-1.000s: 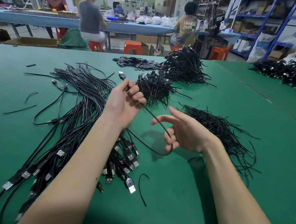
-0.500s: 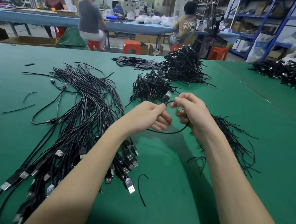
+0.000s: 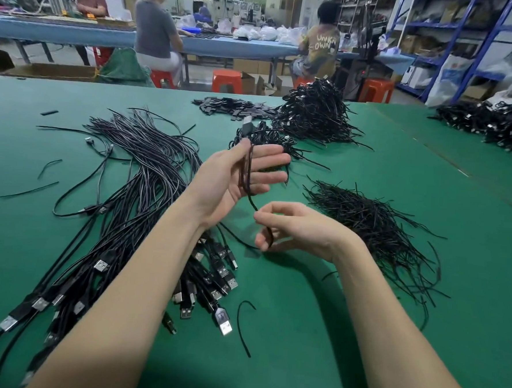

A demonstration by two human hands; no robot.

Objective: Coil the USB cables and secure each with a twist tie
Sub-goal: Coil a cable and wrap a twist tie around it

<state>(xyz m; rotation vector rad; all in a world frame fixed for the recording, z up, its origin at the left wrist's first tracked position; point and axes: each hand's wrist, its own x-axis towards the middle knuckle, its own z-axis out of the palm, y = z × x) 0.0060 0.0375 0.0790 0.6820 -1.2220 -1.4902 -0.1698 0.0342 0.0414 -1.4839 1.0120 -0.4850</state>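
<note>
My left hand (image 3: 234, 177) is raised palm up over the green table (image 3: 314, 347), fingers spread. A black USB cable (image 3: 247, 175) lies folded in loops across its palm, pinned by the thumb, and its plug (image 3: 247, 124) sticks up above the fingers. The cable's free length runs down to my right hand (image 3: 297, 229), which pinches it between thumb and curled fingers. A heap of black twist ties (image 3: 366, 224) lies just right of my right hand. Under my left forearm spreads a big bundle of loose USB cables (image 3: 112, 215).
Heaps of coiled cables sit behind my hands (image 3: 267, 136), further back (image 3: 316, 116) and at the far right (image 3: 498, 124). Flat black strips (image 3: 233, 107) lie at the back. One loose tie (image 3: 242, 325) lies near the front. People sit at a blue table beyond.
My hands, close together half a second ago, have parted. The left rose and spread its fingers with cable loops on the palm; the right dropped lower, drawing the cable's tail out.
</note>
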